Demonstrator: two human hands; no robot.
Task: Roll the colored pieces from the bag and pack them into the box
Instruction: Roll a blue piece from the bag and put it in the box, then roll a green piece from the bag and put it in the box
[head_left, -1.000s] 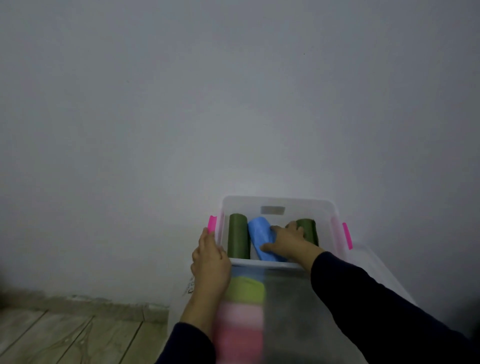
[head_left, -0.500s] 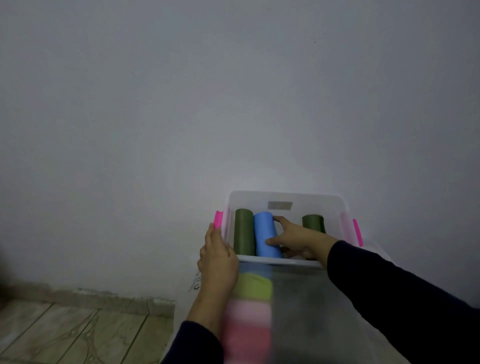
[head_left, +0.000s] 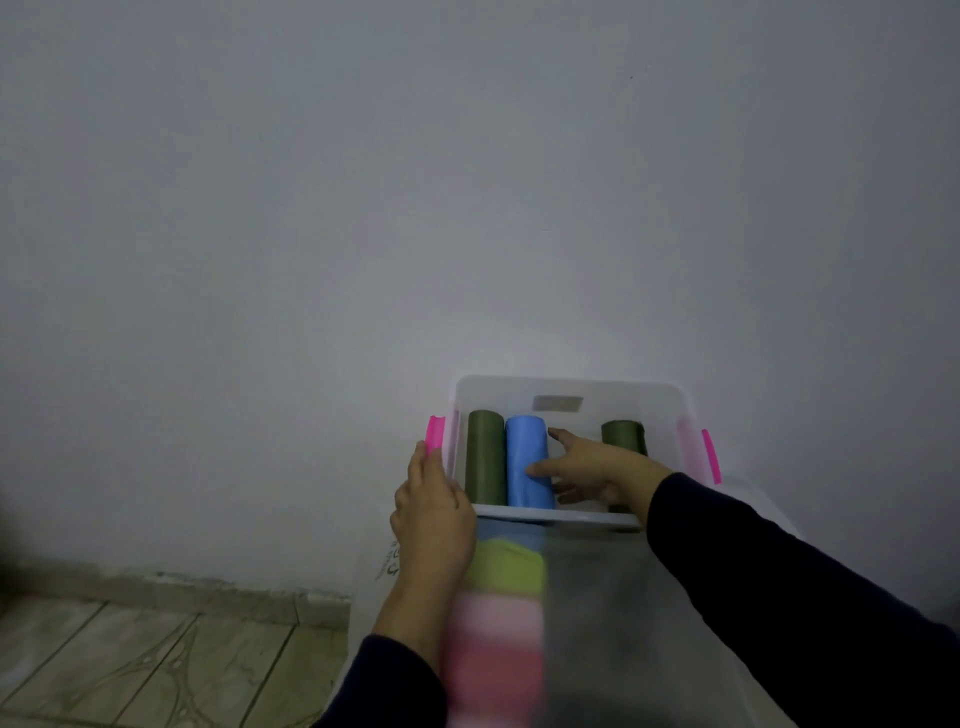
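Observation:
A clear plastic box (head_left: 569, 388) with pink side latches stands against the wall. Inside lie a dark green roll (head_left: 485, 457) at the left, a blue roll (head_left: 525, 462) beside it, and a second dark green roll (head_left: 622, 436) at the right. My right hand (head_left: 592, 470) reaches into the box, fingers and thumb touching the blue roll's right side. My left hand (head_left: 434, 506) rests on the box's left front corner by the pink latch (head_left: 434, 434). Folded green, pink and red pieces (head_left: 501, 618) show blurred through clear plastic below the box.
The box sits on a larger clear container (head_left: 623, 623) that holds the folded pieces. A plain grey wall (head_left: 415, 208) fills the view behind. Tiled floor (head_left: 130, 665) and a low skirting lie at the lower left.
The blue roll has gone from slanted in the middle to straight against the left green roll. My right hand has shifted to its right side, uncovering the right green roll.

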